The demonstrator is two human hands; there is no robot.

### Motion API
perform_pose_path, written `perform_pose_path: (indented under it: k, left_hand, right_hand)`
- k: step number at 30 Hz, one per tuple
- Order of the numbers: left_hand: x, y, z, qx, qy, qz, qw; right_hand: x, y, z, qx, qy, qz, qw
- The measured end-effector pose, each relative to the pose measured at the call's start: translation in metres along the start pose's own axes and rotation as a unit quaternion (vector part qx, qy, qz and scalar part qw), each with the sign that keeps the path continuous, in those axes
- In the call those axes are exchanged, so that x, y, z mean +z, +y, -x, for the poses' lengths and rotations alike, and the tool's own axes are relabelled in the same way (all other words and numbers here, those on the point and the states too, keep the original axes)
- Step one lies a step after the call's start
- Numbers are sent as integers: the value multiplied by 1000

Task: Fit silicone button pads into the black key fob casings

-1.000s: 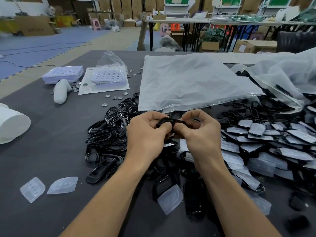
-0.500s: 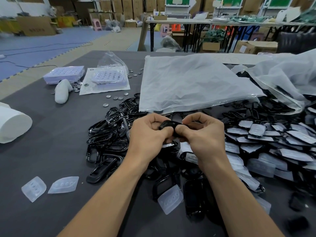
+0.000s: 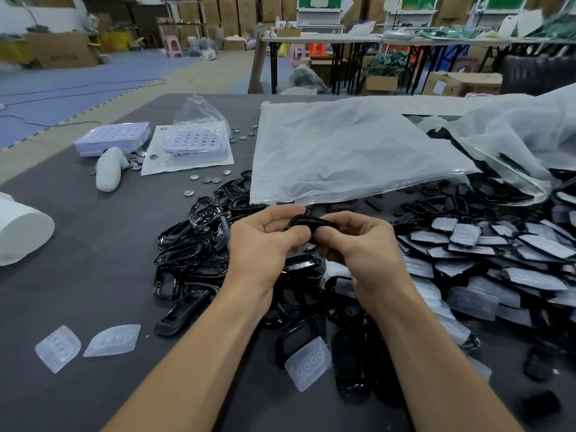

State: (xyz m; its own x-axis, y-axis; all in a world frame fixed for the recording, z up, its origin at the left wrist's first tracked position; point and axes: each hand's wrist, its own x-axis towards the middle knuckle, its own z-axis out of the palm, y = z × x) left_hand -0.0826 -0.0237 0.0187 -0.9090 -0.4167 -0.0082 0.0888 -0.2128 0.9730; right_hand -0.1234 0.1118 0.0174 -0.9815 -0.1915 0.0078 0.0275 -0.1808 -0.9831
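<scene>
Both hands hold one black key fob casing point(image 3: 307, 222) above the table's middle. My left hand point(image 3: 265, 244) grips its left end with curled fingers and thumb. My right hand point(image 3: 358, 244) pinches its right end, thumb pressed on top. Whether a pad sits inside the casing is hidden by my fingers. Loose translucent silicone button pads lie near me: two at the front left point(image 3: 57, 347) point(image 3: 113, 339) and one in front of my arms point(image 3: 308, 363). A heap of empty black casings point(image 3: 193, 247) spreads left of my hands.
Casings with pads in them pile up at the right point(image 3: 498, 244). A large clear plastic bag point(image 3: 343, 151) lies behind my hands, another bag at far right point(image 3: 523, 135). Coin cells point(image 3: 207, 179), purple trays point(image 3: 113, 137), a white roll point(image 3: 21, 229) stand left.
Both hands have stayed together on the casing, shifting slightly; the thumbs have worked over its top edge. Nothing else on the table has moved.
</scene>
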Motion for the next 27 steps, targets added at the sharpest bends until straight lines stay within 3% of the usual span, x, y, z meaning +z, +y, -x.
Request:
perform_pose_path:
  k: [7,13,27]
  left_hand:
    - [1,3,1,-31,22,-31,999]
    - [2,4,0,-33,47,-91,994]
    - [-5,9,-3,-55,-23,-141,988]
  right_hand:
    - [2,0,1,25,-19,-2,1000]
    - [5,3,1,1,14,18,1000]
    - [8,4,4,-36,-5,-22,999]
